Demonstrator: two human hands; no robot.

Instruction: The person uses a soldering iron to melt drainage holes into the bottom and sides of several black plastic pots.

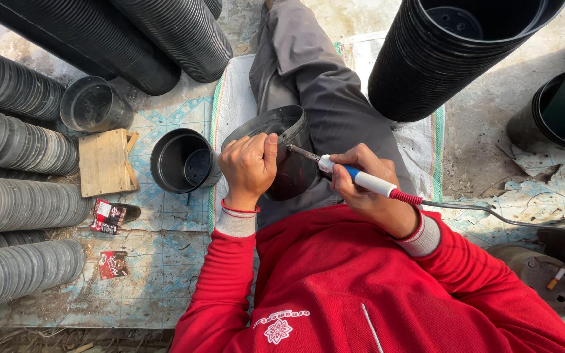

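- Head view: the person sat on the floor [492,131] in a red sweatshirt and grey trousers, with a black plastic pot [281,147] lying tilted on the lap, its open mouth turned up and away from the body.
- The left hand [248,167] had its grip closed around the near rim of that pot, thumb over the edge, steadying it.
- The right hand [367,189] had its grip closed on a soldering iron [361,178] with a white and blue handle and a red collar; a grey cord [492,212] ran from the handle away to the right of the pot.
- The metal tip of the iron [303,154] touched, or all but touched, the pot's wall just beside the left thumb; whether it had pierced the plastic could not be told.
- Judging from this, the pot in hand was in mid-working; no finished holes could be made out in it.
- Left of the held pot, a second single black pot [183,160] stood upright on the patterned mat [165,216], and a third single pot [93,104] stood farther left; whether either was already worked was unclear.
- Long nested stacks of black pots [21,150] lay on their sides well left of the held pot, more lay above it, and another tall stack [439,52] rose to its right, so much stock seemed left to do.
- A small wooden block [104,162] and two snack wrappers [107,217] lay left of the upright pot.
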